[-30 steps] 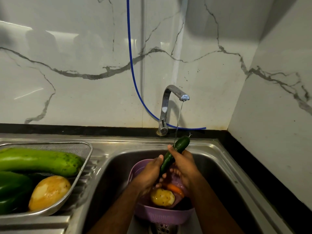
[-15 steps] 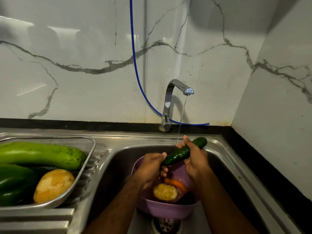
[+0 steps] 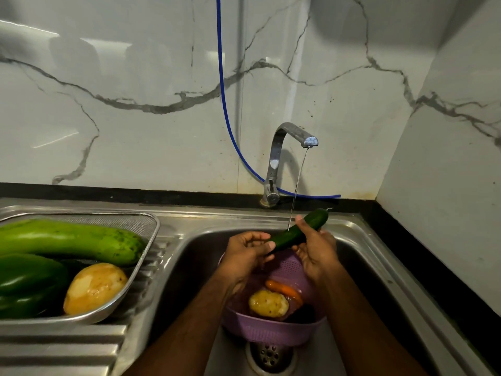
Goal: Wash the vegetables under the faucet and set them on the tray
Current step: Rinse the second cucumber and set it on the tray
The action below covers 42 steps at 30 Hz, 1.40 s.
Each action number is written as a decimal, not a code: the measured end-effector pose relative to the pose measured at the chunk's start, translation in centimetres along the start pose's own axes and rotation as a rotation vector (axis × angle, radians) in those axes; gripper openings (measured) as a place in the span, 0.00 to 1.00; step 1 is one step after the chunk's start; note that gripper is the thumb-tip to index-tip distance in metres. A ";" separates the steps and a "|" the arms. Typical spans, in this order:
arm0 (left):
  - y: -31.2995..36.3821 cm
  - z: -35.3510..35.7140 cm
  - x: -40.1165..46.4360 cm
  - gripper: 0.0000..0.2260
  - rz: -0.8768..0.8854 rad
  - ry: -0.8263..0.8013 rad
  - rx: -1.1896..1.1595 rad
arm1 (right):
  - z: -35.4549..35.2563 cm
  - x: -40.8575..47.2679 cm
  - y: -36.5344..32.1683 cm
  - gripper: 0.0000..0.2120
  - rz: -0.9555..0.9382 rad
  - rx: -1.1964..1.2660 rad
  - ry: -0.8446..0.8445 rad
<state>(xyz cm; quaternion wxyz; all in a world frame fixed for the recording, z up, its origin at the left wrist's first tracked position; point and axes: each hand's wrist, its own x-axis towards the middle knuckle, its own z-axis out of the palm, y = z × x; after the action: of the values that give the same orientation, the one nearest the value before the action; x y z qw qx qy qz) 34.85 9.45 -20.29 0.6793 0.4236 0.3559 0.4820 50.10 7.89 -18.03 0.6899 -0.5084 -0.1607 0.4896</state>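
Observation:
A dark green cucumber (image 3: 298,230) lies slanted under the thin water stream from the chrome faucet (image 3: 282,156). My right hand (image 3: 315,246) holds its middle, thumb on top. My left hand (image 3: 245,252) grips its lower left end with curled fingers. Below them a purple colander (image 3: 271,331) sits in the sink with a potato (image 3: 268,303) and a carrot (image 3: 284,290) inside. On the drainboard to the left, a steel mesh tray (image 3: 141,256) holds a long pale green gourd (image 3: 70,241), a green pepper (image 3: 27,283) and a yellow potato (image 3: 95,287).
The steel sink basin (image 3: 379,280) has a drain (image 3: 269,356) just in front of the colander. A blue hose (image 3: 225,109) hangs down the marble wall behind the faucet. A black counter edge runs along the right side.
The cucumber has tilted from steep to more level and shifted right under the stream. Both hands have turned with it, and the view has dropped slightly.

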 end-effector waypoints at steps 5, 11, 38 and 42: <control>-0.4 0.7 -0.1 0.08 -0.058 -0.035 -0.076 | -0.4 -0.2 -0.7 0.15 -0.052 0.028 0.038; -1.0 0.8 -0.2 0.10 -0.119 -0.022 0.043 | -0.8 0.0 -1.0 0.14 -0.076 0.033 0.064; -0.4 -3.3 1.0 0.21 0.293 0.281 0.834 | 1.8 -1.2 1.6 0.12 0.128 -0.186 -0.041; -0.2 -3.4 0.7 0.19 0.217 0.197 0.830 | 1.7 -0.9 1.1 0.09 0.123 -0.081 -0.019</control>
<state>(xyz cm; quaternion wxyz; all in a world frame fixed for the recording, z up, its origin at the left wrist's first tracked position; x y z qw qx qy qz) 32.11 10.90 -21.86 0.3599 0.6476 0.5359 0.4047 47.88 8.08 -18.04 0.6359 -0.5401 -0.1557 0.5289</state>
